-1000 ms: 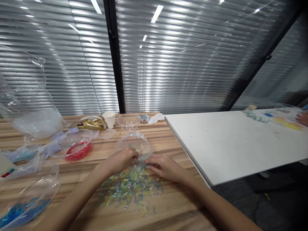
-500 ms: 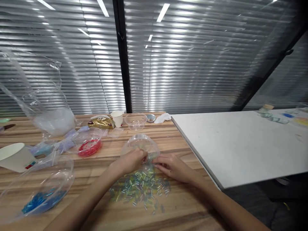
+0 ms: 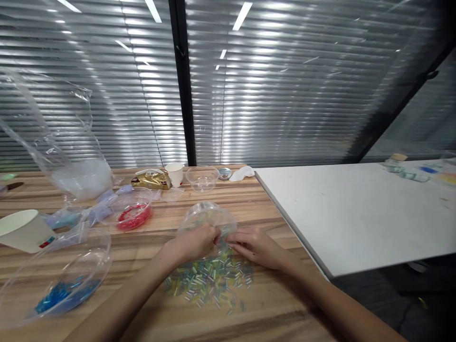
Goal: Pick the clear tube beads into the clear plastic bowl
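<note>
A clear plastic bowl (image 3: 204, 210) is tilted on the wooden table, its opening towards me. Small tube beads (image 3: 213, 280), yellow, green and pale blue, are spread on the wood in front of it, and some show inside. My left hand (image 3: 201, 241) is at the bowl's opening, its fingers curled; whatever they hold is hidden. On the right side of the opening is my right hand (image 3: 254, 246), fingers closed together near the rim; what is between them is too small to make out.
Clear bowls with blue beads (image 3: 59, 297) and a red ring (image 3: 134, 217) stand left, near a paper cup (image 3: 26, 231) and a plastic bag (image 3: 83, 178). Behind are a gold packet (image 3: 151, 180), another cup (image 3: 175, 174) and a bowl (image 3: 202, 178). A white table (image 3: 349, 209) adjoins right.
My left hand has shifted slightly at the opening, and the bowl's top edge sits a little lower. My right hand has hardly moved.
</note>
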`<action>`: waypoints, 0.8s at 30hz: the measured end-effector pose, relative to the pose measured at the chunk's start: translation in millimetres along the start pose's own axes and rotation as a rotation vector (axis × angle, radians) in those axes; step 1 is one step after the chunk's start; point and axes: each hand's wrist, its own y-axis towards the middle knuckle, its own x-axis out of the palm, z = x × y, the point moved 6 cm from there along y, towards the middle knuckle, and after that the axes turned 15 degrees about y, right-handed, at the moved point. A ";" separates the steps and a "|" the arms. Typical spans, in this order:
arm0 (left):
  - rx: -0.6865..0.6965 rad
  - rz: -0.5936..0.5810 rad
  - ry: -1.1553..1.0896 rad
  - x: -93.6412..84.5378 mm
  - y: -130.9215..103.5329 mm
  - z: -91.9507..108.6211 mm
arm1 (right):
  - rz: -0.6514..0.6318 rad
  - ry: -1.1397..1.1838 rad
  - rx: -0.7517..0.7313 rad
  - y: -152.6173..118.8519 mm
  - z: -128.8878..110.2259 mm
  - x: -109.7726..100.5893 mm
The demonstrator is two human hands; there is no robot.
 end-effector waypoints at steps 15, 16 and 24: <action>0.030 0.041 -0.011 4.4 2.6 2.6 | -0.015 -0.030 -0.004 0.8 -2.5 -0.9; 0.028 0.036 -0.010 3.7 2.7 3.6 | -0.014 -0.037 -0.009 0.7 -2.4 -0.6; -0.021 0.034 -0.027 6.4 1.1 7.4 | 0.057 -0.061 -0.084 0.8 -7.5 -1.4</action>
